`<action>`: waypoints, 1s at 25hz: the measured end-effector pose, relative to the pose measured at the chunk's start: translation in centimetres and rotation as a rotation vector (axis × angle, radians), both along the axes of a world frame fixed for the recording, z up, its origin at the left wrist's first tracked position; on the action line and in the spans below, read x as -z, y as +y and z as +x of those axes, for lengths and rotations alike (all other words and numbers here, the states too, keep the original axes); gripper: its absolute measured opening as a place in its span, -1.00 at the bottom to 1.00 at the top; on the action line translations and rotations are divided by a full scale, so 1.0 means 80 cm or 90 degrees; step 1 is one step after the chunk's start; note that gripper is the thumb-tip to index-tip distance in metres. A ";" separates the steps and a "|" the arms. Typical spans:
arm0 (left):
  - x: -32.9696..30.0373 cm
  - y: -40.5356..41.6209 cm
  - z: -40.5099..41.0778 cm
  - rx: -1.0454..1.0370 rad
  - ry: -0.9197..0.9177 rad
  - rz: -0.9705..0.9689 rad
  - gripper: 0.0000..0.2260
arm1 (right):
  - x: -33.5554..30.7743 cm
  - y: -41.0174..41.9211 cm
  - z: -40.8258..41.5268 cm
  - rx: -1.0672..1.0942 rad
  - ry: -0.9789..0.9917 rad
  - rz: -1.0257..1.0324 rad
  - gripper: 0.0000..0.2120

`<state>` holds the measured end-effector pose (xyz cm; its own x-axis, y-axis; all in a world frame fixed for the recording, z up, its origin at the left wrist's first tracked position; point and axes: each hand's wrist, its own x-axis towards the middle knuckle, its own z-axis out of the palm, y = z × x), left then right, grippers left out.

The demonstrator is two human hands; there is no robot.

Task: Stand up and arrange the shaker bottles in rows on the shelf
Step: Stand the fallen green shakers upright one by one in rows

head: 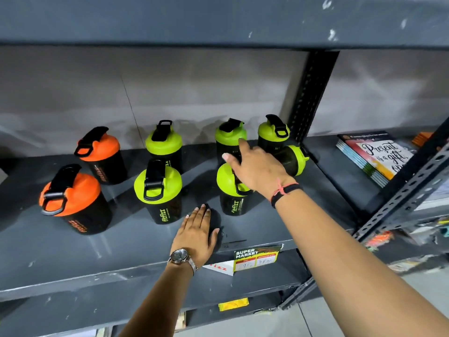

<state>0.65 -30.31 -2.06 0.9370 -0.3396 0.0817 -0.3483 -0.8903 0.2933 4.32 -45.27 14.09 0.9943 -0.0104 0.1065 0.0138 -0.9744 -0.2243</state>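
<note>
Black shaker bottles stand on a grey metal shelf [97, 251]. Two orange-lidded ones are upright at the left, one in front [70, 193] and one behind [99, 147]. Green-lidded bottles stand in pairs: middle front [158, 183], middle back [164, 142], right front [226, 181], right back [229, 135], and one at the far back right [273, 132]. One more green-lidded bottle [295, 160] lies on its side, lid pointing right. My right hand [257, 166] is wrapped around its black body, above the right front bottle. My left hand [196, 234] rests flat, palm down, near the shelf's front edge.
A perforated black post [311, 93] rises just right of the bottles. Beyond it lies a stack of books [374, 156]. A price tag [256, 257] hangs on the shelf's front lip. Another shelf [218, 20] runs overhead, and a slanted metal brace [413, 181] crosses at the right.
</note>
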 end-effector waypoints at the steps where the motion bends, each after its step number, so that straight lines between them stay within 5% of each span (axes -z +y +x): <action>1: -0.004 -0.003 -0.007 -0.007 0.000 -0.014 -0.52 | -0.003 -0.015 -0.008 0.012 -0.069 0.007 -0.53; 5: -0.026 -0.042 -0.046 0.016 -0.109 -0.030 -0.58 | 0.005 -0.113 -0.039 0.088 -0.169 -0.028 -0.71; 8: -0.042 -0.099 -0.051 0.098 -0.124 -0.014 -0.45 | 0.034 -0.183 -0.034 0.132 -0.080 -0.022 -0.60; 11: -0.046 -0.161 -0.025 0.118 -0.107 0.003 -0.56 | 0.066 -0.222 -0.005 0.116 -0.055 0.005 -0.48; 19: 0.004 -0.215 0.037 -0.058 0.016 0.014 -0.44 | 0.115 -0.268 0.088 0.017 -0.011 0.104 -0.22; 25: 0.004 -0.217 0.036 -0.066 0.006 -0.004 -0.44 | 0.128 -0.268 0.097 0.047 0.062 0.258 -0.51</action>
